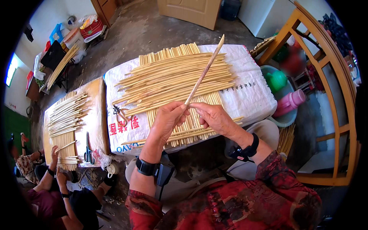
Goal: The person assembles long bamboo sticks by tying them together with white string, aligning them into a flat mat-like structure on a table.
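Clock from the worker's seat, 12 dead ahead. Both hands meet mid-table, forearms in a V: left from about 7, right from about 4, both wrists raised over the near edge
Left hand [168, 119]: thumb and index pinched on the bottom end of a pointed stalk [204, 73], other fingers curled in. Stalk stands out over the table, tip toward 1
Right hand [214, 116]: thumb and forefinger closed together right beside that end, rest bent under. Can't tell if it grips the stalk or just touches
Layer of pale stalks [174, 78] at 12, laid across a second set running the other way, on a white woven sheet [253, 97]. Brown-handled scissors [122, 117] at 10, blades hard to make out
Hidden: stalk's bottom end, behind fingertips; most of the crosswise set. Black wristband [147, 167] covers the left wrist. Co-worker's hand [54, 155] at 9 holds a short stick, body cut by the dark rim. Red thing [295, 61] at 2 is a blur
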Tool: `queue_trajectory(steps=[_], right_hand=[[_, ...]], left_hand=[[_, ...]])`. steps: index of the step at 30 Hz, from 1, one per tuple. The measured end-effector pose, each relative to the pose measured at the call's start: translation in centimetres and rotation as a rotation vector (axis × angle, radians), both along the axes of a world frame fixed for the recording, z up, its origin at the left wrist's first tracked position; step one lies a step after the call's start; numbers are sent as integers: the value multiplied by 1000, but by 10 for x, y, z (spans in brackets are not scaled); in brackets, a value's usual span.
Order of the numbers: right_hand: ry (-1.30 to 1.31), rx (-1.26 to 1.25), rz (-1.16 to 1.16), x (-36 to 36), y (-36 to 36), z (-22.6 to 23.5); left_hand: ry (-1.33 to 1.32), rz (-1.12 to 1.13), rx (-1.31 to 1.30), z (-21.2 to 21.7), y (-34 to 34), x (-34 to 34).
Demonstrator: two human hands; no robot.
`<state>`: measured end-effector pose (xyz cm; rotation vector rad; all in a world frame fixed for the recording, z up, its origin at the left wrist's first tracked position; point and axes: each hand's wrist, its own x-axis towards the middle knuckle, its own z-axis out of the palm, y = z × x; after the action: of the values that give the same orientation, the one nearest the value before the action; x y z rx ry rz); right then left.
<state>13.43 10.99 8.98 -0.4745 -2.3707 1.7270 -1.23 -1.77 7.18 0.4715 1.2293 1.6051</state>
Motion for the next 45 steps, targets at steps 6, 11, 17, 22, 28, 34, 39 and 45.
queue_trajectory(steps=[6, 11, 17, 22, 28, 34, 39, 45], right_hand=[[-35, -21, 8, 1, 0, 1], [-27, -47, 16, 0, 3, -3], [-7, -58, -62, 3, -1, -13], [-17, -66, -75, 4, -1, -9], [24, -4, -62, 4, 1, -17], [24, -111, -104, 1, 1, -29], [-20, -168, -87, 2, 3, -26], [-81, -132, -105, 15, 8, -23]], left_hand=[[-10, 24, -12, -2, 0, 1], [5, 16, -11, -3, 2, -1], [151, 1, -65, -9, 5, 0], [145, 1, -89, -8, 6, 4], [231, 22, -108, -6, 9, 11], [284, -18, -132, -7, 9, 11], [359, -85, -161, -9, 6, 7], [453, -173, -175, -3, 2, 12]])
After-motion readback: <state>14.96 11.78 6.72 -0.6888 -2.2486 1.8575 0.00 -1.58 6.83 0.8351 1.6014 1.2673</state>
